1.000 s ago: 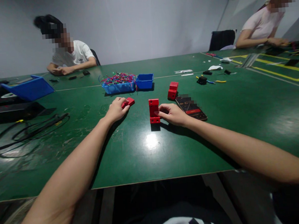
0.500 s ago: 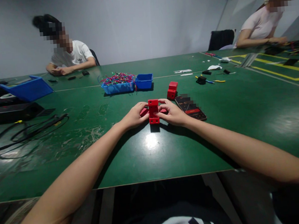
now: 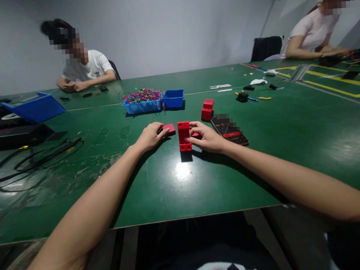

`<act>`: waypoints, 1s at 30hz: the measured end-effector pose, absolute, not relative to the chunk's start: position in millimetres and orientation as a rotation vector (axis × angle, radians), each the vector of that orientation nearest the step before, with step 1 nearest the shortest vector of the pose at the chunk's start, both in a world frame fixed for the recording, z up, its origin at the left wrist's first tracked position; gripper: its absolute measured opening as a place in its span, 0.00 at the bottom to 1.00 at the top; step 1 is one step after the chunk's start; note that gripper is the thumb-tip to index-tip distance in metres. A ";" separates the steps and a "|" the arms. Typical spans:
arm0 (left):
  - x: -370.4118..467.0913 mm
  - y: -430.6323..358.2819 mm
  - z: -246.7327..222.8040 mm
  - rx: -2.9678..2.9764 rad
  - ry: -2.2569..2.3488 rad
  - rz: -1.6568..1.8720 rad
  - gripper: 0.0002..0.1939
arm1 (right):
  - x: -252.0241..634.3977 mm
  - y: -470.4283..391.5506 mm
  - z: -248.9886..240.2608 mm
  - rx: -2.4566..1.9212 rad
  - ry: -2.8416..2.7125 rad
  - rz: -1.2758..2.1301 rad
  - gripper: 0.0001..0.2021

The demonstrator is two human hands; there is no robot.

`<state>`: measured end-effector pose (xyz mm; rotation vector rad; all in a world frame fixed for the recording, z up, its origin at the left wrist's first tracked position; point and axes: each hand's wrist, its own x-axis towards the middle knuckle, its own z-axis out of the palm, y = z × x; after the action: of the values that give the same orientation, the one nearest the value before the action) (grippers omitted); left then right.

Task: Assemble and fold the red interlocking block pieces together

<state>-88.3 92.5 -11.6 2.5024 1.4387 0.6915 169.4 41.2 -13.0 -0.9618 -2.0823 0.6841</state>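
Note:
A red block with small holes and a recessed middle (image 3: 184, 136) stands upright near the centre of the green table. My right hand (image 3: 205, 137) grips it from the right between thumb and fingers. Part of another red piece (image 3: 195, 132) shows behind those fingers. To the left, my left hand (image 3: 151, 136) has its fingers closed on the left side of a flat red piece (image 3: 169, 129), apart from the upright block. Further back, a red stepped block (image 3: 208, 109) rests beside a dark phone (image 3: 230, 130).
A light blue tray (image 3: 142, 107) holds many coloured wires, with a blue bin (image 3: 173, 99) beside it. Black cables (image 3: 40, 161) lie left near a tilted blue bin (image 3: 34, 108). Pliers (image 3: 259, 98) lie at back right. Two people sit across the table.
My left hand has let go of the upright block and moved left to the flat red piece, now more visible. My right hand stays on the block, which has shifted slightly.

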 end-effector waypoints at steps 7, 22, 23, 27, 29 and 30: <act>-65.8 70.7 -4.0 2.231 0.866 0.732 0.38 | 169.5 42.7 -14.1 -0.977 -2.086 0.655 0.11; -38.7 45.8 -8.8 2.245 0.757 0.916 0.52 | 169.4 47.3 -16.0 -0.978 -2.162 0.536 0.10; -38.7 45.9 -9.1 2.268 0.772 0.930 0.51 | 169.0 47.2 -15.9 -0.977 -2.167 0.524 0.09; -39.2 46.7 -8.9 2.421 0.820 1.001 0.50 | 168.2 46.4 -14.7 -0.963 -2.161 0.516 0.09; -39.8 47.6 -8.8 2.502 0.834 1.029 0.52 | 168.3 46.2 -14.1 -0.959 -2.158 0.519 0.09; -40.3 48.4 -9.0 2.535 0.840 1.036 0.52 | 168.4 46.1 -13.9 -0.960 -2.159 0.519 0.09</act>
<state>-40.3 48.4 -9.0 2.5348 0.8395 1.0360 168.4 46.1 -13.9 -0.9603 -2.1587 0.5192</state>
